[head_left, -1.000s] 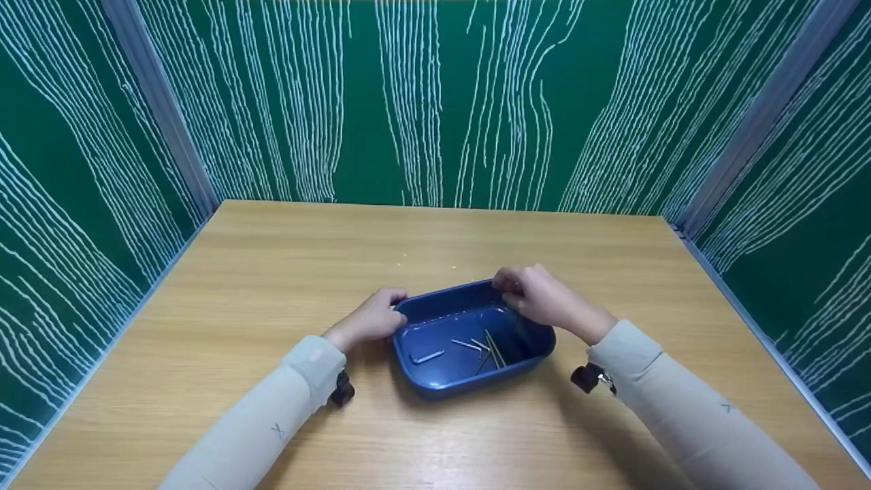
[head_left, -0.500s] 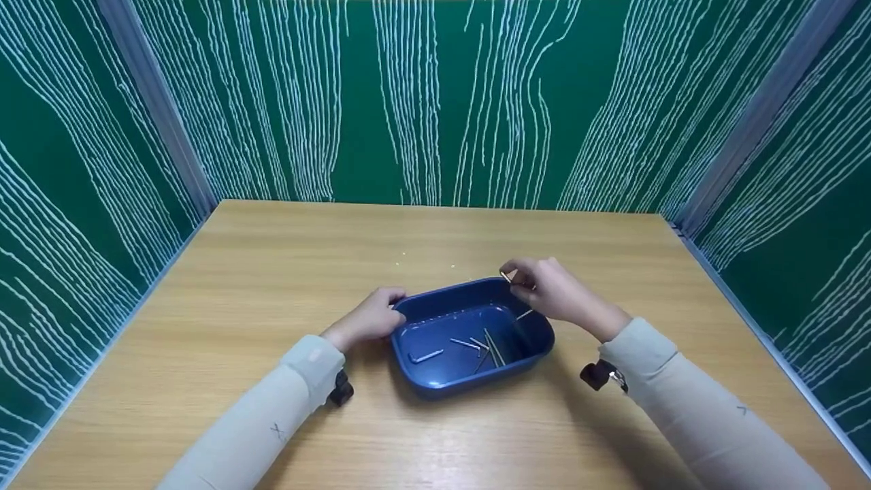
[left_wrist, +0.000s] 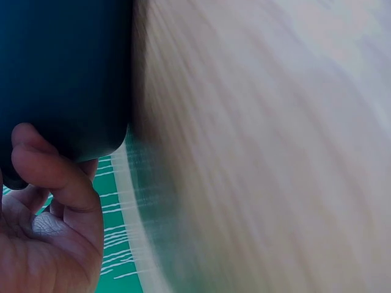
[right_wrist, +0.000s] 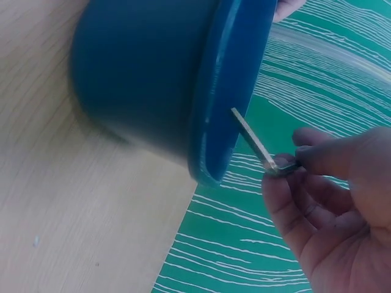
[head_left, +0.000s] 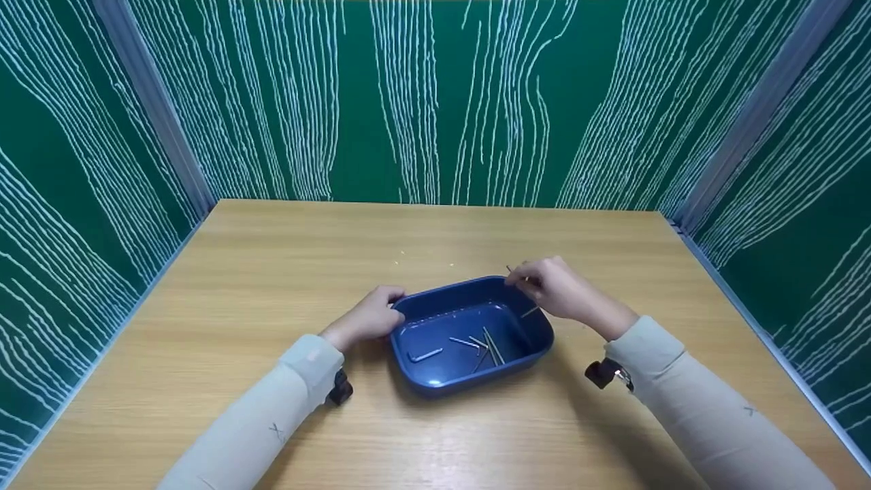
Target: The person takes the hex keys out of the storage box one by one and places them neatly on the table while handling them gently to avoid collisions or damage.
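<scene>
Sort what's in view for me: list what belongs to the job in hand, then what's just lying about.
Seems part of the job:
blue tub, gripped by the left hand
hex key, pinched by the right hand
other hex keys, lying in the tub

Seems just lying about:
pale specks on the wood-grain table, beyond the tub

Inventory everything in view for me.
Table: 1, tan, foreground
Bin: 1, blue, on table
Lone hex key: 1, silvery, bin's left end
Clustered rods: several, metallic, bin's middle
Held hex key: 1, metallic, bin's right end
Specks: about 3, yellowish, beyond bin
Walls: 3, green, white lines, back and sides
Posts: 2, grey, back corners
Wrist cameras: 2, black, each wrist
Sleeves: 2, pale, both arms
Left hand: 1, bare, gripping bin's left end
Right hand: 1, bare, pinching held hex key
</scene>
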### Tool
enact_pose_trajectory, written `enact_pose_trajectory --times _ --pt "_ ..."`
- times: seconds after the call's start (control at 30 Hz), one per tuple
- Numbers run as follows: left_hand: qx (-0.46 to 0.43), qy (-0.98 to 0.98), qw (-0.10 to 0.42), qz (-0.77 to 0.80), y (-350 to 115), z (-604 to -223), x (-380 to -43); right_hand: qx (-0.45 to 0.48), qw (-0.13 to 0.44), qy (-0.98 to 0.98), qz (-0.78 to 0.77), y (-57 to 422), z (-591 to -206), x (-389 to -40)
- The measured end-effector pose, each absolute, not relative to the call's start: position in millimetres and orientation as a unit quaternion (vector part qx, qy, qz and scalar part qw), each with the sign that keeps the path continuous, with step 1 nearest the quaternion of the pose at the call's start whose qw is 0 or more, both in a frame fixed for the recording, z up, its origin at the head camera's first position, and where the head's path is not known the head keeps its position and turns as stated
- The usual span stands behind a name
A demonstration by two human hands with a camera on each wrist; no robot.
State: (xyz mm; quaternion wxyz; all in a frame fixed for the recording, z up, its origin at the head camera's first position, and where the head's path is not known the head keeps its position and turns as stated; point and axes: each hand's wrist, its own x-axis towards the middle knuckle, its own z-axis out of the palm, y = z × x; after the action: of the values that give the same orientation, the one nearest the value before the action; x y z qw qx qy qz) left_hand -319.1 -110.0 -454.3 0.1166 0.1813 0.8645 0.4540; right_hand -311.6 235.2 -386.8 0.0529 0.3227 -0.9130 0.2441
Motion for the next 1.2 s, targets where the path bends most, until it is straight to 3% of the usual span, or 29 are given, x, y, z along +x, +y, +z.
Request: enact_pose_trajectory --times 0.33,0.6,1.2 --pt "0.175 0.861 0.125 0.460 -110 -454 -318 0.291 0.038 -0.923 0.250 237 -385 -309" --pt "0.176 0.858 0.126 0.465 -110 -454 -316 0.295 0.101 -0.919 0.241 238 -387 -307" --pt "0.181 0.859 0.121 0.463 -110 -453 -316 0.272 0.168 -0.922 0.216 248 -381 -305"
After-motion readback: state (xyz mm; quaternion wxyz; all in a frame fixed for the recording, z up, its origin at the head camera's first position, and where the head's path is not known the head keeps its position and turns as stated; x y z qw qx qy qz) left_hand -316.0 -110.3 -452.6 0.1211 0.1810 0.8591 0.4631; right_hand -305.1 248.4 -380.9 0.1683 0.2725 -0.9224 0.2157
